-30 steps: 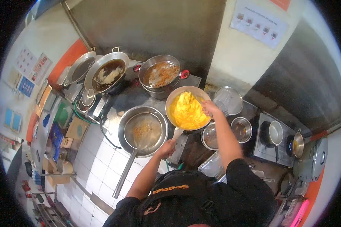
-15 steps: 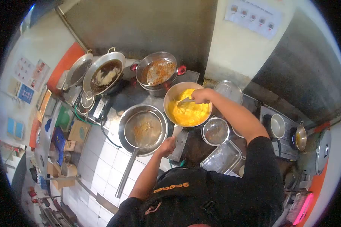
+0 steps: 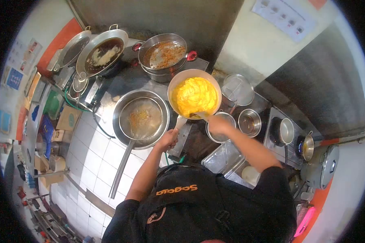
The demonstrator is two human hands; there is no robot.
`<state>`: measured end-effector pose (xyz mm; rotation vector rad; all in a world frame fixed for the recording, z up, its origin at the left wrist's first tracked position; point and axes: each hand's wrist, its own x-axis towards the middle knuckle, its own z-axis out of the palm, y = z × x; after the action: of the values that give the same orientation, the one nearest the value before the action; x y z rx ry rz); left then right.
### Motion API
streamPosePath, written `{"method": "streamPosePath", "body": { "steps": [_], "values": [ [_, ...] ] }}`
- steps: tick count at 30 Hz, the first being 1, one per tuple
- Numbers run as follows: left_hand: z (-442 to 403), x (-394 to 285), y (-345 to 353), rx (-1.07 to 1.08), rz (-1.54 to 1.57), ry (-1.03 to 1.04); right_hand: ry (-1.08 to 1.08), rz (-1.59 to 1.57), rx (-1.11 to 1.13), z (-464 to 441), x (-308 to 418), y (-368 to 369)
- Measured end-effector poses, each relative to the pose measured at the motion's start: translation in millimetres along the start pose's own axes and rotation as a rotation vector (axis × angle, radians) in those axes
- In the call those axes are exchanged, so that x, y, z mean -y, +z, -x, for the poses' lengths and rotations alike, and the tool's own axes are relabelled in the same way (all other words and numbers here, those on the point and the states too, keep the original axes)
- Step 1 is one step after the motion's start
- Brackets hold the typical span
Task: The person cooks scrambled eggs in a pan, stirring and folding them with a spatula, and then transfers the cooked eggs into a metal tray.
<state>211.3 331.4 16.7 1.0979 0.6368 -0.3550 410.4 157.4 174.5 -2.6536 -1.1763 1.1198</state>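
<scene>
A round pan [image 3: 173, 81] with a pale handle holds a soft yellow mass [image 3: 194, 95] that looks like egg. My left hand [image 3: 168, 140] is closed around the pan's handle. At the pan's lower right edge, my right hand [image 3: 219, 124] grips a utensil [image 3: 199, 115] whose tip is in the yellow food. A long-handled strainer [image 3: 141, 118] with brown bits rests in a wide metal bowl [image 3: 118, 109], left of the pan. Just below my right hand lies a round sieve [image 3: 215, 137].
Behind stand a wok of dark oil [image 3: 94, 60] and a red-handled pot [image 3: 162, 52] with a brown-flecked strainer. To the right are a metal bowl [image 3: 250, 122], a wire-handled sieve [image 3: 237, 90], a clear tray [image 3: 217, 158] and a stove [image 3: 271, 137] with small pans.
My right hand has moved from above the food down to the pan's lower right edge. The yellow mass is heaped differently. The whole view has shifted slightly.
</scene>
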Motion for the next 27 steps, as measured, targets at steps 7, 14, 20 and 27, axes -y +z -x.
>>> {"method": "streamPosePath", "body": {
  "steps": [7,14,20,27],
  "values": [
    [-5,8,-3,0.044,0.071,0.031,0.120,-0.281,-0.417,-24,32,52],
    [-1,3,0,0.036,0.034,0.016,-0.045,-0.277,-0.505,-94,-18,11],
    [0,3,3,0.011,0.031,-0.011,-0.071,-0.154,-0.315,-65,-16,-92],
    [3,-2,4,0.001,0.032,-0.014,-0.093,0.308,0.156,-16,18,-151]
  ]
}}
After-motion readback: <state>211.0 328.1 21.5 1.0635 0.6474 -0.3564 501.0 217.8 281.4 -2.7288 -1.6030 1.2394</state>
